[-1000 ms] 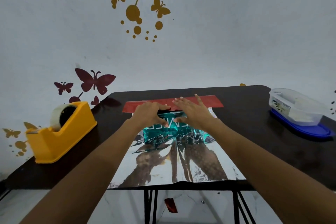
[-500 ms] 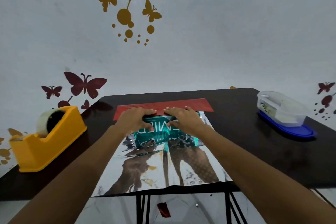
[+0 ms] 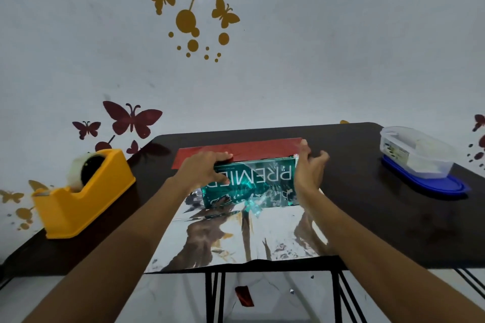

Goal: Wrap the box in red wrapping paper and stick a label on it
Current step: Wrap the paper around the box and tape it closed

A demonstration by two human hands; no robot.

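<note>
A teal box (image 3: 262,181) printed "PREMIER" lies across a sheet of wrapping paper (image 3: 249,238) spread silver side up on the dark table (image 3: 380,217). The paper's far edge shows as a red strip (image 3: 249,148) just behind the box. My left hand (image 3: 202,168) grips the box's left end, with the fingers over the top and the thumb on the near face. My right hand (image 3: 308,173) stands on edge against the box's right end, fingers fairly straight and pointing away from me.
A yellow tape dispenser (image 3: 86,191) with a roll of clear tape sits at the table's left edge. At the right stands a clear plastic container (image 3: 417,152) on a blue lid (image 3: 446,187). The paper reaches the table's near edge.
Both hands slid apart from the middle of the box top. The right hand went to the right end and turned on edge, uncovering the lettering; the left moved to the left end.
</note>
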